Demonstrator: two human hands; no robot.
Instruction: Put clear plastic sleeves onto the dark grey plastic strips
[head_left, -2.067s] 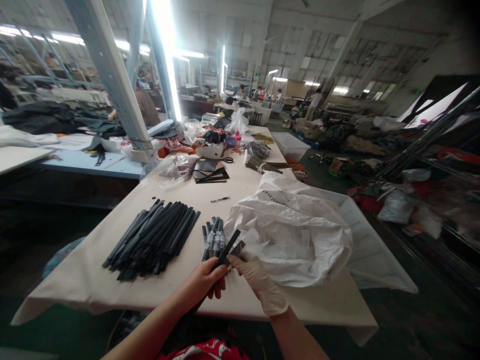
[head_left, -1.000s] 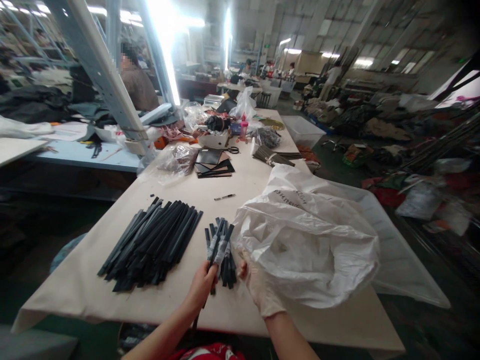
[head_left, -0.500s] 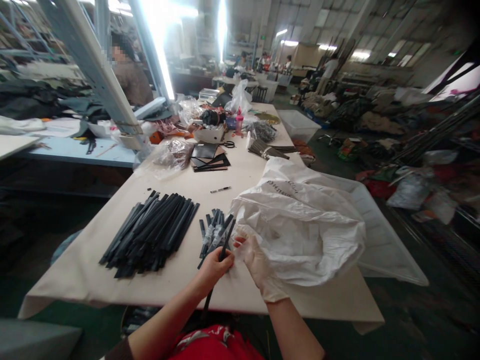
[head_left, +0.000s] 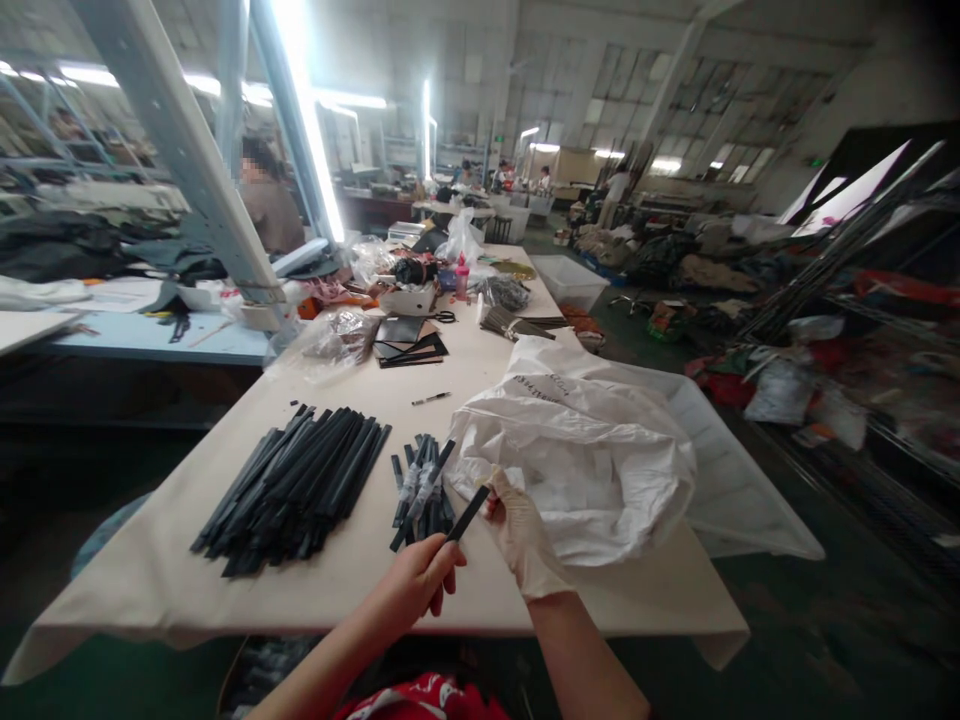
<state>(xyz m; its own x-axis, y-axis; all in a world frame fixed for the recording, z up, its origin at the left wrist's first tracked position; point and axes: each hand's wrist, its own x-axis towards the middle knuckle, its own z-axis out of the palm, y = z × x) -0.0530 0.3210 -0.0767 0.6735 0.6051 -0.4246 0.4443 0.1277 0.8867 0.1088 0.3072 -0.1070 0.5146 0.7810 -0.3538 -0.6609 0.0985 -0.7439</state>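
Note:
My bare left hand is closed around a flat black strip, which slants up and to the right out of its grip. At the strip's upper end, the fingers of my right hand, in a pale glove with some fingertips bare, are pinched together. Just behind my left hand lies a small pile of black strips bundled with clear wrapping. Farther left is a big heap of loose black strips. A crumpled white sack with dark writing lies beyond my right hand.
A pale cloth covers the table. Farther back are a pen, black sheets, scissors, a clear plastic bag and a tied strip bundle. A translucent bin stands right; a metal post rises left.
My left hand has turned and come down a little, tilting the strip further right. My right fingers have closed at its upper end. The camera view has tipped upward.

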